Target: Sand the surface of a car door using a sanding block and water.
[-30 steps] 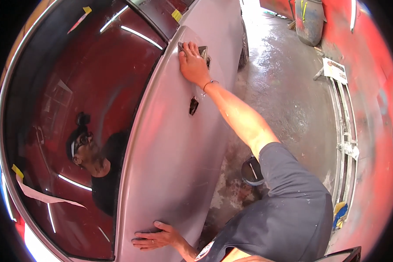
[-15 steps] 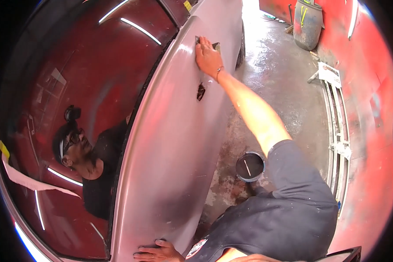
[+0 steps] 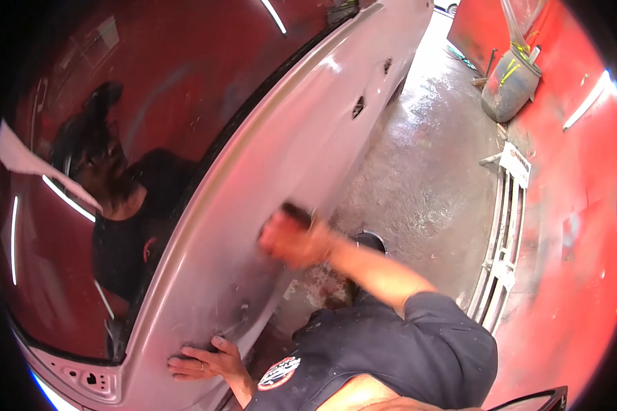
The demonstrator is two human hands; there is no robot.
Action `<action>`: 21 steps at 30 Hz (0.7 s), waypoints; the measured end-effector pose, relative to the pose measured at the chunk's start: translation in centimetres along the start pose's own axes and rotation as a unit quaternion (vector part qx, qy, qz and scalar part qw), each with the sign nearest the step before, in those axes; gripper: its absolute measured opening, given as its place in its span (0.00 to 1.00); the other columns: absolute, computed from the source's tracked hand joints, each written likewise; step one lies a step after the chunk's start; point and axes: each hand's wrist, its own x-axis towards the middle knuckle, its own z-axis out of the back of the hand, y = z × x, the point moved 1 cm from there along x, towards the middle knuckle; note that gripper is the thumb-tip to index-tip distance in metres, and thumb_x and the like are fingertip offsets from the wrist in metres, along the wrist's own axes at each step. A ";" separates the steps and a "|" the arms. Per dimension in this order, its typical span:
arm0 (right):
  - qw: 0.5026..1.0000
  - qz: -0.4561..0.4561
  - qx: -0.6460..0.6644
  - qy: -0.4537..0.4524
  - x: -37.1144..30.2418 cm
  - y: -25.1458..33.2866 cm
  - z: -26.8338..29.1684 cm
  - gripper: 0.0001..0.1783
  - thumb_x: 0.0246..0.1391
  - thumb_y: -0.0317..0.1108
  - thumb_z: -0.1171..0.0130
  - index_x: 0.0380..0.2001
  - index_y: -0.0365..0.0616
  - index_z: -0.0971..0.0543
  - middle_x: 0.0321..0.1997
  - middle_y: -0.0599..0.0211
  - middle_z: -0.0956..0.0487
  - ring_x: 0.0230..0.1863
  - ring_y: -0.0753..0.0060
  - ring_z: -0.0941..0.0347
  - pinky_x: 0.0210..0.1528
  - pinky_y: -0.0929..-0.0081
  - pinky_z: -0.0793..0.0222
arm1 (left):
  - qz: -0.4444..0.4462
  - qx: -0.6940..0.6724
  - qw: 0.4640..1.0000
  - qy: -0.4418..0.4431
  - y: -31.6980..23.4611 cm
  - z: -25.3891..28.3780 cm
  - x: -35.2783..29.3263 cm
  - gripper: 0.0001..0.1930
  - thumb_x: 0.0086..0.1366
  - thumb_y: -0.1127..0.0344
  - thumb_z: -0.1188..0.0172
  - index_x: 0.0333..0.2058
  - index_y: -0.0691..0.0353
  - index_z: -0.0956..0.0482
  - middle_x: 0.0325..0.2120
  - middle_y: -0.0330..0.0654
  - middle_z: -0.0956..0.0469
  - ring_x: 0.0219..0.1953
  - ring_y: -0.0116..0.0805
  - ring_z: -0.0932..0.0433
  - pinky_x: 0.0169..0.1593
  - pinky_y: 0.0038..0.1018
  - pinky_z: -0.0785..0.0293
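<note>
Against the primer-grey, pinkish car door (image 3: 253, 171) my right hand (image 3: 298, 240), smeared by motion, is closed on a dark piece of sandpaper (image 3: 297, 214). The sandpaper's dark edge shows past the fingers; the rest is hidden under the hand. Lower on the same panel, my left hand (image 3: 206, 362) lies flat, its fingers spread, holding nothing. Farther up the door are a handle opening (image 3: 358, 107) and a smaller hole (image 3: 388, 66). The dark window glass (image 3: 151, 89) beside the panel reflects a person and strip lights.
A bucket (image 3: 370, 240) stands on the wet concrete floor (image 3: 418, 185), partly hidden behind my right forearm. Along the red wall (image 3: 562, 226) a long pale metal rack (image 3: 493, 253) leans. A grey barrel (image 3: 511, 85) sits at the far right.
My right hand has come back from the far part of the door to its middle, uncovering the smaller hole. The view has shifted; my left hand still rests flat on the panel.
</note>
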 end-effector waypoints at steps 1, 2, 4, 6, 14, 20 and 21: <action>1.000 0.006 0.010 0.002 -0.2 -3.5 0.0 0.25 0.64 0.41 0.51 0.63 0.50 0.28 0.67 0.56 0.29 0.69 0.53 0.33 0.72 0.46 0.44 | -0.001 -0.006 1.000 -0.002 0.3 0.1 -0.1 0.35 0.74 0.47 0.57 0.72 0.64 0.47 0.73 0.60 0.54 0.74 0.61 0.54 0.72 0.60 0.62; 0.992 -0.126 -0.026 -0.010 -0.7 -10.6 1.0 0.27 0.68 0.44 0.56 0.65 0.45 0.32 0.69 0.52 0.32 0.72 0.54 0.39 0.74 0.50 0.49 | 0.009 -0.002 1.000 0.000 0.0 0.0 0.1 0.35 0.74 0.47 0.57 0.72 0.64 0.47 0.73 0.60 0.54 0.74 0.61 0.54 0.72 0.60 0.62; 0.966 -0.249 -0.064 -0.007 0.2 -22.5 1.6 0.30 0.71 0.46 0.62 0.68 0.40 0.36 0.72 0.49 0.36 0.75 0.54 0.45 0.76 0.54 0.55 | 0.005 -0.030 1.000 0.001 -1.2 0.1 0.1 0.35 0.74 0.46 0.56 0.71 0.64 0.45 0.73 0.61 0.54 0.74 0.62 0.55 0.72 0.60 0.63; 0.928 -0.364 -0.080 0.001 2.6 -26.6 2.2 0.30 0.73 0.44 0.64 0.68 0.34 0.38 0.72 0.44 0.38 0.75 0.51 0.46 0.76 0.58 0.53 | 0.011 -0.028 1.000 0.008 -1.2 0.1 0.2 0.35 0.74 0.47 0.56 0.71 0.64 0.45 0.72 0.62 0.53 0.74 0.62 0.55 0.73 0.58 0.64; 0.998 -0.026 0.015 0.056 4.7 1.3 1.9 0.31 0.69 0.41 0.61 0.71 0.39 0.45 0.74 0.53 0.42 0.77 0.58 0.50 0.78 0.56 0.61 | 0.031 -0.040 0.998 0.029 0.3 -0.1 -1.1 0.37 0.72 0.44 0.55 0.72 0.61 0.47 0.73 0.62 0.56 0.74 0.67 0.58 0.70 0.66 0.67; 0.848 -0.527 -0.028 -0.044 6.8 -26.1 5.2 0.31 0.74 0.44 0.65 0.69 0.31 0.40 0.74 0.44 0.42 0.76 0.53 0.47 0.76 0.60 0.52 | 0.030 -0.068 0.997 0.019 -0.9 0.1 -1.3 0.37 0.71 0.44 0.53 0.71 0.59 0.44 0.72 0.61 0.54 0.73 0.69 0.56 0.70 0.67 0.66; 0.858 -0.511 -0.047 -0.015 6.1 -25.8 4.0 0.30 0.74 0.43 0.65 0.69 0.32 0.40 0.74 0.44 0.41 0.76 0.53 0.47 0.76 0.60 0.52 | 0.033 -0.076 0.996 0.017 -1.1 -0.5 -1.1 0.37 0.70 0.44 0.53 0.71 0.58 0.44 0.72 0.61 0.53 0.73 0.69 0.56 0.70 0.68 0.65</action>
